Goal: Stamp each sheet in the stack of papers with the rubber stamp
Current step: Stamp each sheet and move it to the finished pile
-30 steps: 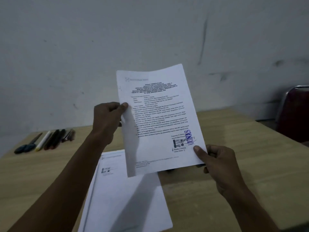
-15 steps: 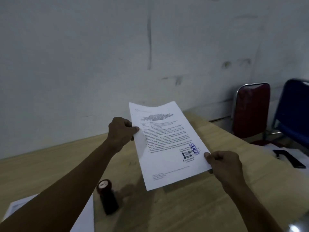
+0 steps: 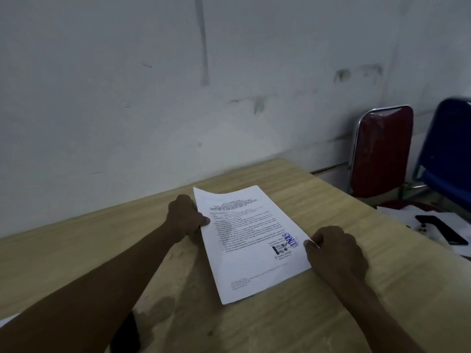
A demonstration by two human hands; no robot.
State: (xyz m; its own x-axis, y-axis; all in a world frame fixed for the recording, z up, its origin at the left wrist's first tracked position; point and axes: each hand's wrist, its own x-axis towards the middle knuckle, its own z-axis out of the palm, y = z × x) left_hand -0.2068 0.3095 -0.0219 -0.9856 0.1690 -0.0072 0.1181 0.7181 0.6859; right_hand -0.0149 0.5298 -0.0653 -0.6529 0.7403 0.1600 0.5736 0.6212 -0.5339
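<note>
White printed paper sheet point(image 3: 251, 243) low over the light wood-grain table point(image 3: 318, 314), tilted slightly counter-clockwise, long axis from 11 o'clock to 5 o'clock; full contact with the tabletop not confirmable. Blue ink stamp mark point(image 3: 290, 240) present near the sheet's right edge, beside a black printed block; body text too small to read.

Left hand point(image 3: 186, 217) at the sheet's 9 o'clock edge, thumb on top of the paper, fingers curled below, pinching the margin. Right hand point(image 3: 336, 253) at the sheet's 3 o'clock edge, thumb tip on the paper just beside the stamp mark, fingers curled under, pinching that edge. Both forearms extended from 6 o'clock.

Dark cylindrical object point(image 3: 127, 335) at 7 o'clock of the sheet, largely hidden behind the left forearm; identity as the rubber stamp not confirmable. Sliver of white paper point(image 3: 5, 322) at the far left border, 8 o'clock.

Dark red upholstered chair with chrome frame point(image 3: 382, 154) at 2 o'clock beyond the table edge. Blue upholstered chair point(image 3: 448, 154) just beside it, further right. Black smartphone point(image 3: 441, 229) at 3 o'clock, lying on loose white papers point(image 3: 397, 215), well apart from the held sheet. Scuffed grey-white wall point(image 3: 153, 98) behind the table at 12 o'clock.
</note>
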